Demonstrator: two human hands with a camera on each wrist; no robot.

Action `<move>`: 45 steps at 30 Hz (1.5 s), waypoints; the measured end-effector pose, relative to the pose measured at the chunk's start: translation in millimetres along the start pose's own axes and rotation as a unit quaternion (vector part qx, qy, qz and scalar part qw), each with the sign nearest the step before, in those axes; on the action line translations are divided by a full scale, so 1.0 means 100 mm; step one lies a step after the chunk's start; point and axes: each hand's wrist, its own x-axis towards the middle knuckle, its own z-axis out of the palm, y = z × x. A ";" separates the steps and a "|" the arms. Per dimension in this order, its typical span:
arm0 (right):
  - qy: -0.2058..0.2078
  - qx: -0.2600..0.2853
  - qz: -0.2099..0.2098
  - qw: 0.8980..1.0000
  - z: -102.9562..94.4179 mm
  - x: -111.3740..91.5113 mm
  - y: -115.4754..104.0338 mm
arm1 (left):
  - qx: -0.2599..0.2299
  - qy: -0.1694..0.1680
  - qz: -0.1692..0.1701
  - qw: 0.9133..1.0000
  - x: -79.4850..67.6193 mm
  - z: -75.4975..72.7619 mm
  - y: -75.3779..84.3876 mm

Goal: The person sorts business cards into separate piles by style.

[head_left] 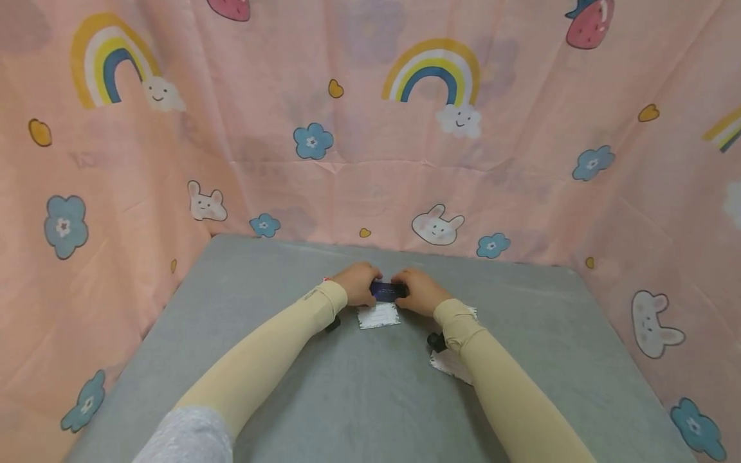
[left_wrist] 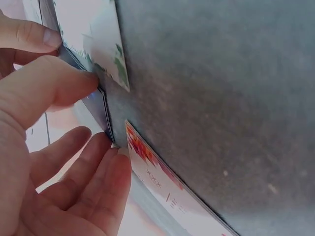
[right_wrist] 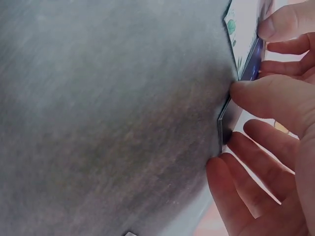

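My left hand and right hand gripped the dark-blue rectangular card stack by its ends; uneven pressure risked skewing its layers.

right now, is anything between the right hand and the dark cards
Nothing visible stands in between: the right hand has its thumb and fingers at the right end of the dark cards. A white card lies on their near side, out of that path.
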 end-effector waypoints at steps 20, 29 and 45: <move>0.010 0.007 0.004 1.000 0.01 -0.13 0.01 | 0.036 0.026 0.025 0.999 -0.16 -0.02 0.13; 0.085 -0.031 -0.056 0.994 0.03 -0.46 -0.17 | 0.019 0.051 0.033 0.998 -0.56 -0.01 0.16; 0.077 -0.061 -0.074 0.992 0.21 -0.65 -0.51 | 0.012 0.071 0.014 0.997 -0.78 0.16 0.12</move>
